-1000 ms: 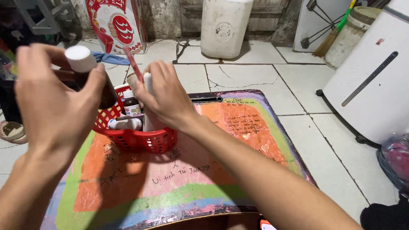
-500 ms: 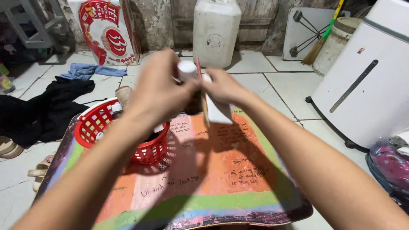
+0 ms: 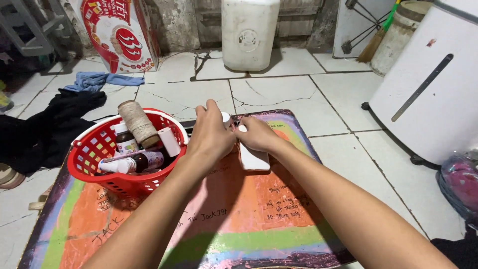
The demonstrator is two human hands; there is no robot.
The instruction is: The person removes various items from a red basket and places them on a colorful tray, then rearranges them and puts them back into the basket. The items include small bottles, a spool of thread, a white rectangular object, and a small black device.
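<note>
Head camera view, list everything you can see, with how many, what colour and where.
Low table: one, painted orange, green and purple, centre.
Basket: one, red, on the table's left side.
Twine spool: one, beige, standing out of the basket.
Small bottles: several, dark with white caps, inside the basket.
White flat object: one, on the table under the right hand.
White-capped bottle: one, mostly hidden between the hands.
Jerrycan: one, white, by the back wall.
Cardboard box: one, red and white, back left.
Clothes: dark heap and a blue cloth, floor left.
White appliance: one, right.
Broom: one, back right.
Left hand: gripping the bottle.
Right hand: at the bottle's cap.
</note>
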